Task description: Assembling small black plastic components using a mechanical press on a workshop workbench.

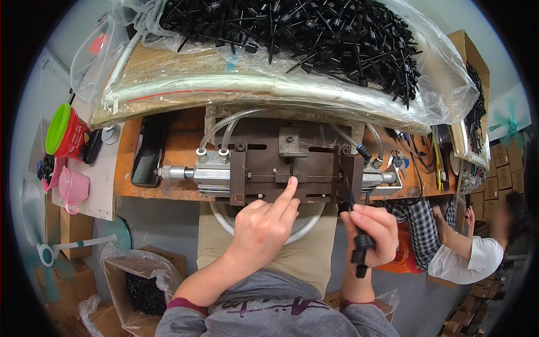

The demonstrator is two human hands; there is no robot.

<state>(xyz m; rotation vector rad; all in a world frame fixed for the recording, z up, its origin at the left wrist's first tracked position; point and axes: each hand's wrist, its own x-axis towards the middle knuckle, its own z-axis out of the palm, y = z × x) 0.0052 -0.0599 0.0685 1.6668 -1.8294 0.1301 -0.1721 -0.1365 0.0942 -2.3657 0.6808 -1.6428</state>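
Fingertip (292,182) of the bare left hand's (258,226) extended index finger rests at the middle of a dark brown metal fixture (263,187), just in front of a small upright black piece (292,166), at the front edge of the orange wooden table (185,132). The other fingers are bent, with the palm hidden, so I cannot tell whether they close on anything. To the right, before the fixture's right end and just off the table's front edge, the bare right hand (383,235) pinches a slender black plastic part with a thick ribbed body (364,242). It is the nearer hand to this part, which lies right of the left fingertip and closer to the body. Its long axis runs steeply, thin stem up and slightly left, body down.

Beyond the table's left edge stand a red tub with a green rim (77,137) and a pink plastic cup (74,184); below them, a plastic-lined cardboard carton (168,259) holds black parts (145,293). Along the table's back edge, a wide plastic-wrapped tray (185,96) bears heaped black stemmed parts (337,45). Past its right end, a brown carton (461,46) holds more.
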